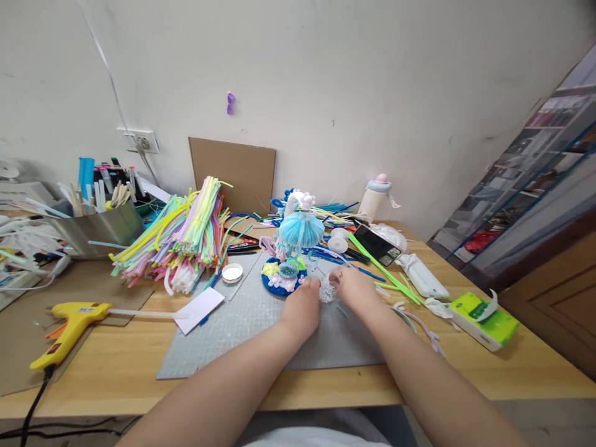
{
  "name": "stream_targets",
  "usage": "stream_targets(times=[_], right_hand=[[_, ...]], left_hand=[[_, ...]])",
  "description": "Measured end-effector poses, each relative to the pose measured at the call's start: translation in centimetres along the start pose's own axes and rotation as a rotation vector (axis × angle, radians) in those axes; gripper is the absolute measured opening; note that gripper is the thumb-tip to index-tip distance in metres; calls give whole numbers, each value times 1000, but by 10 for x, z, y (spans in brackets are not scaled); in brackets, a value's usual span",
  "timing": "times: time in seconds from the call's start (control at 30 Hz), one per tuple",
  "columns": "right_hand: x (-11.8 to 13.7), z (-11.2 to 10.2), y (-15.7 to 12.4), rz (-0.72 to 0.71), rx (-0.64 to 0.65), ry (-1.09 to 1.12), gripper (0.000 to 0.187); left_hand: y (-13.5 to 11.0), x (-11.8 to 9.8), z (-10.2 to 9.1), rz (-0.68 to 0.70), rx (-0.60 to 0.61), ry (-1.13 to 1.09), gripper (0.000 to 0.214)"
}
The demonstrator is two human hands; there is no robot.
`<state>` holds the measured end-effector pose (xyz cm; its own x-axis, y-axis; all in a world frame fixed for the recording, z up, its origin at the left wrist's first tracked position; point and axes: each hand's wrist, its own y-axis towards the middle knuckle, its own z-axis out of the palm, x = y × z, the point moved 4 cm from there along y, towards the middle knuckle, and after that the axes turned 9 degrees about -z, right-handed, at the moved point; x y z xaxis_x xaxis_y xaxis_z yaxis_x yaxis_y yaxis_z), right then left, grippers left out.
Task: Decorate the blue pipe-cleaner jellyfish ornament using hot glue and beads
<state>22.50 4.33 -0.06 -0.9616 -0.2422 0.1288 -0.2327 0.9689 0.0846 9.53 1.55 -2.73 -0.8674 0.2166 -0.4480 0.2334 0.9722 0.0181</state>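
Note:
My left hand (302, 305) is closed at the near side of a pipe-cleaner ornament, its fingertips on the edge of a small clump of silvery tinsel (328, 292). Just right of the clump, my right hand (352, 289) is curled with thumb and fingers together; whatever it pinches is too small to make out. The ornament has a fluffy light-blue dome (300, 231) above a round dark-blue base (274, 287), with a yellow star and small white flowers on the base. A grey cutting mat (209, 357) lies under both hands.
A yellow glue gun (74, 323) lies left, near a white card (200, 310) and a small round lid (231, 273). Bundled pastel pipe cleaners (186, 239) and a metal container (100, 233) stand behind. To the right are a phone (376, 244), a white spool (338, 241) and a green tissue pack (484, 320).

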Motion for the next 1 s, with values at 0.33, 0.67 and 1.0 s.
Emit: stream_targets(times=[0.33,0.67,1.0], right_hand=[[-12,-14,-31,6,-154,339,22],[-20,-26,-88,277,-600,912,27],[76,-5,-88,188,82,2022,24]], left_hand=[[-11,12,1,23,-9,29,37],[-12,11,1,47,-7,22,39],[-59,19,-59,54,-245,-760,12]])
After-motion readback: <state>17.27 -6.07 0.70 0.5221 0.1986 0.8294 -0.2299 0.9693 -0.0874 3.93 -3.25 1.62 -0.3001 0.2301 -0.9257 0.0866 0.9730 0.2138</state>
